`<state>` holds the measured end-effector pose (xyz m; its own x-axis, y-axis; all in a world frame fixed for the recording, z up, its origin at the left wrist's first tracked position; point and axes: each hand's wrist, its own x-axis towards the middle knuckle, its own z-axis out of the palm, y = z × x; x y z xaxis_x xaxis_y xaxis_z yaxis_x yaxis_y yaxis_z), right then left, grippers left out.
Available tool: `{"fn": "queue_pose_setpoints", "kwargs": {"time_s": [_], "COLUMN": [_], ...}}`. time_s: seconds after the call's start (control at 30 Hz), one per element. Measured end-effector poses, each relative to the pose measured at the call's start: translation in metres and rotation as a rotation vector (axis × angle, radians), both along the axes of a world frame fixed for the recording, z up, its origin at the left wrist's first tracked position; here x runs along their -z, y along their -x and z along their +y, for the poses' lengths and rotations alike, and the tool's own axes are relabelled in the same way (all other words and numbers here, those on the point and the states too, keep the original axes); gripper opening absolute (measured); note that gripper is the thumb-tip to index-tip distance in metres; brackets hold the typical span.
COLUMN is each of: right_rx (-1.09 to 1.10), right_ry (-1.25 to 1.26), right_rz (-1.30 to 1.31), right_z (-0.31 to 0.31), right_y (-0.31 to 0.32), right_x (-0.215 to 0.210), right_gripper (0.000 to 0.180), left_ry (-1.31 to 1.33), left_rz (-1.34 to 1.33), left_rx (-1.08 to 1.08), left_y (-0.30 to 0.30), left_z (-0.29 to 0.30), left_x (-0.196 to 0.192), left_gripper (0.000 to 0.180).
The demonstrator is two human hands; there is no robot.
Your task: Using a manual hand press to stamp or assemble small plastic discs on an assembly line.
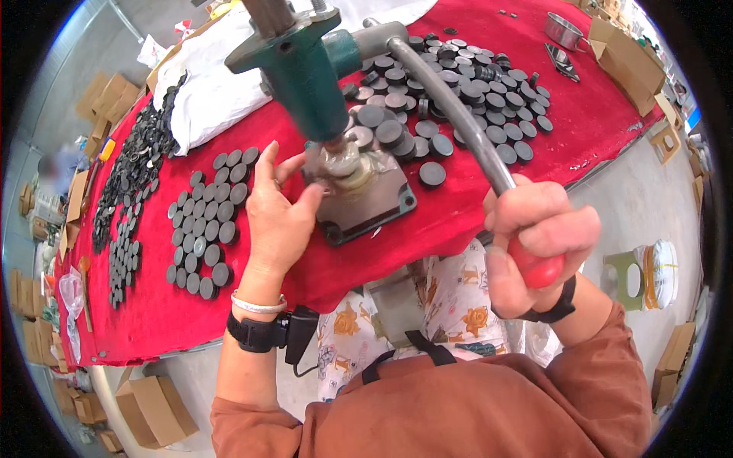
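Observation:
My right hand (542, 240) is wrapped round the red-ended grip of a metal lever (450, 103). That lever belongs to a green hand press (305, 84), which stands on the red-covered table. Beside the press's die (343, 168), my left hand (279, 210) has its fingers spread, with the thumb close to the die. Motion blur hides whether a piece sits under the ram or touches the fingertips. Round dark discs (202, 221) lie flat in a group left of my left hand. Behind the press is a larger heap of grey-black discs (489, 91).
Small black parts (137, 168) are heaped at the table's left, next to a white sheet (221, 84). A metal pot (563, 32) and a cardboard box (626, 61) are at the far right. Another box (156, 412) stands on the floor, lower left.

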<state>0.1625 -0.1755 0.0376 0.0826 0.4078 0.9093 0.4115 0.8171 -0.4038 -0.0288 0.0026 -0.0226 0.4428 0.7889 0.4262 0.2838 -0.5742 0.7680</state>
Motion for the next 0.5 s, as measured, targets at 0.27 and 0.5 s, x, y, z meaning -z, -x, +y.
{"fn": "queue_pose_setpoints", "kwargs": {"time_s": [0.27,0.5], "right_rx": [0.018,0.003], "right_ry": [-0.088,-0.036], "right_rz": [-0.034,-0.079], "right_z": [0.003,0.001], "right_y": [-0.008,-0.003], "right_x": [0.009,0.003], "right_gripper": [0.044,0.034], "left_ry": [-0.504,-0.670], "left_rz": [0.639,0.907], "left_rx": [-0.403,-0.282], "left_y": [0.032,0.024], "left_z": [0.073,0.108], "left_x": [0.000,0.003], "left_gripper": [0.033,0.016]}}
